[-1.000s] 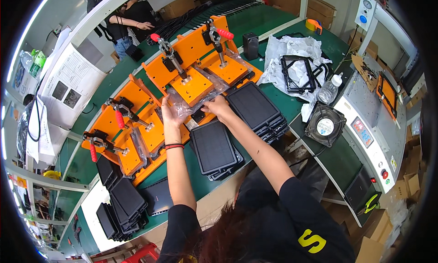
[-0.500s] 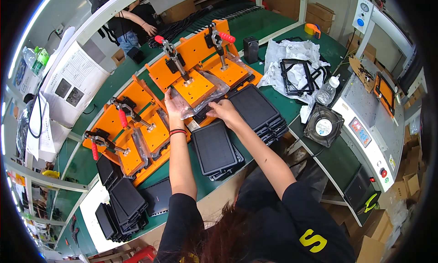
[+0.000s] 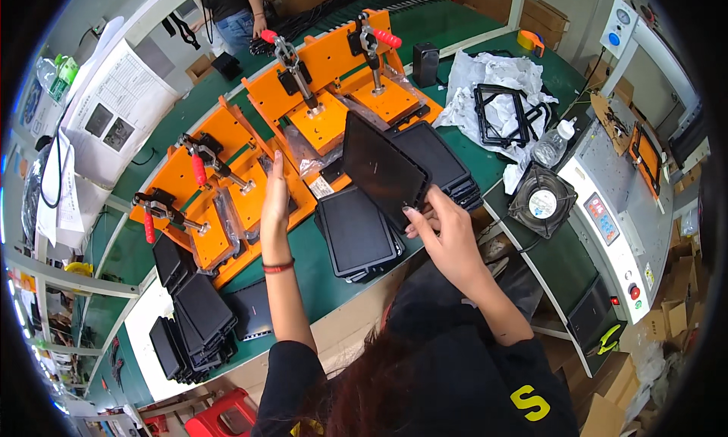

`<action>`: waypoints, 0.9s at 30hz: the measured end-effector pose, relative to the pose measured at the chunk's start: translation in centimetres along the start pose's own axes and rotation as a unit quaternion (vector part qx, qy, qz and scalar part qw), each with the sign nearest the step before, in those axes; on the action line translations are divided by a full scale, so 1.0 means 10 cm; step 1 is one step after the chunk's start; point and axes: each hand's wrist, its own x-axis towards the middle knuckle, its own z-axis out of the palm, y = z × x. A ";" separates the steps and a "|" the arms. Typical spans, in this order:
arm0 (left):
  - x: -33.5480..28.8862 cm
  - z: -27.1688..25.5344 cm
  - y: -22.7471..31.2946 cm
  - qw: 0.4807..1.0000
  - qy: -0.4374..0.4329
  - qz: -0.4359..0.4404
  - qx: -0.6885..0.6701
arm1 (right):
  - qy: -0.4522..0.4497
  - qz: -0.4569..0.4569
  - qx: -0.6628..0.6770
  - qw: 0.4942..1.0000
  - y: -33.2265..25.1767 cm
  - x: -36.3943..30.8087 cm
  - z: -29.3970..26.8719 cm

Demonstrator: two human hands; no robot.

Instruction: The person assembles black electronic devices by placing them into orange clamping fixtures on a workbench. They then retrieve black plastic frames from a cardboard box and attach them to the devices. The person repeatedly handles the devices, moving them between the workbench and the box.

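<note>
- Black panel (image 3: 383,168) stands tilted above the worktable, in front of two stacks; whether its lower edge touches one, I cannot tell.
- Right hand (image 3: 449,244) pinches the panel's lower corner between thumb and fingers.
- Left hand (image 3: 274,198) is apart from the right, fingers extended, seemingly holding nothing; its contact with the orange fixture behind it is unclear.
- Step in hand, as I judge it: handling one panel between fixture and stacks. Moving it further seems to call for a firm corner grip, the free hand steadying the opposite edge, and clearance from the clamps.
- Just below lies the nearer stack (image 3: 356,236); the farther stack (image 3: 434,156) sits partly behind the panel.
- Beyond, the orange fixture (image 3: 265,96) carries red-handled clamps, with clear film (image 3: 303,150) under one orange plate.
- Green worktable (image 3: 318,297) supports it all.
</note>
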 end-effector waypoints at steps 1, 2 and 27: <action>-0.20 0.03 0.02 0.998 -0.012 0.067 0.011 | -0.014 0.002 -0.043 0.999 -0.08 -0.05 -0.02; -0.35 0.08 0.06 0.990 -0.025 0.137 0.022 | -0.009 -0.067 -0.141 0.988 -0.09 -0.09 0.00; -0.42 0.16 -0.23 0.907 -0.128 0.230 0.330 | -0.022 -0.077 -0.198 0.977 0.67 -0.58 0.72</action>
